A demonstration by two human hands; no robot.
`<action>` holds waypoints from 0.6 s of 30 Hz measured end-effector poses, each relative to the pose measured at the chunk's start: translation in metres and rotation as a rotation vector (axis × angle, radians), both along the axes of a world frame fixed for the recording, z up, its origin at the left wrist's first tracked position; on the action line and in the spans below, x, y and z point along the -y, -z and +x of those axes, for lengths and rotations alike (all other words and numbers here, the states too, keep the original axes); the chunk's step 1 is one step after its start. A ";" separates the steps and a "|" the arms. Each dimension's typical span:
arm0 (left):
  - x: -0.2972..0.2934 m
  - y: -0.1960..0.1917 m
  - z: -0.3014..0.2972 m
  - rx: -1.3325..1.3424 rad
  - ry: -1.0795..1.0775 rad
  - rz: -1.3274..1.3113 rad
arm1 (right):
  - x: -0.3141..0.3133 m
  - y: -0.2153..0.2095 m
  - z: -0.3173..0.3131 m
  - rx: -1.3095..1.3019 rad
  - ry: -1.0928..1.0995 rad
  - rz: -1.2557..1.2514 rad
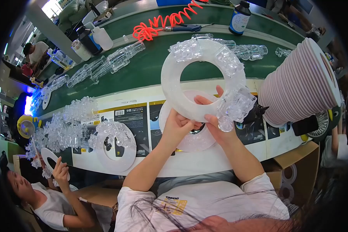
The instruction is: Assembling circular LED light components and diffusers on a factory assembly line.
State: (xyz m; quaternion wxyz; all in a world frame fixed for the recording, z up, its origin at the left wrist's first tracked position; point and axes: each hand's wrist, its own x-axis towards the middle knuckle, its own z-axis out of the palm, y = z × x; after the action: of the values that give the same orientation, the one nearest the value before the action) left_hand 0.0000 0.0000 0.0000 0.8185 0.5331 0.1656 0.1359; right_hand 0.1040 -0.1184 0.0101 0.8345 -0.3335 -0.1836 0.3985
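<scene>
Workshop bkgd: long green bench (150,65) w/ a white strip (154,167) along its near edge, which curves round in front of the person. A co-worker (52,201) sits lower L w/ another ring.

White ring (171,83) is the thing in hand, held up just beyond the hands, face tilted twd the head. It's round, so no long axis; the uneven load gives it direction: clear plastic pieces sit on it at top, upper R & lower R, w/ the L side bare. Lower-R cluster (237,106) is right beside the R hand (219,128), so R is nearer the loaded side, L nearer the bare side.

L hand (178,124): fingers curled nearly closed, pinching the near rim. R hand: part open, thumb on the front near the rim, some fingers showing thru the hole; both have hold of the ring.

Under it, a flat disc (191,145) lies on the strip, partly hidden; gap btwn the two can't be judged exactly. Room: big spool (297,85) blocks the R; loaded ring (121,159) & heap of clear parts (71,125) crowd the L. Prob. easiest way out is straight down or back twd the chest, keeping R fingers off the cluster.
</scene>
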 end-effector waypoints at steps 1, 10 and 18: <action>0.001 0.000 0.000 -0.020 -0.013 0.006 | 0.000 0.001 0.000 0.003 0.003 -0.009; 0.001 -0.004 -0.002 -0.002 -0.013 -0.057 | -0.001 0.000 -0.004 0.025 0.019 -0.026; 0.005 -0.004 0.000 0.004 -0.009 -0.075 | 0.000 -0.002 -0.003 -0.001 0.016 -0.028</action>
State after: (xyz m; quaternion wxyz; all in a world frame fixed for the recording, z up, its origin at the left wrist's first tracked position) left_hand 0.0003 -0.0054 0.0035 0.8377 0.5008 0.1716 0.1342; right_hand 0.1006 -0.1181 0.0124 0.8330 -0.3462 -0.1749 0.3944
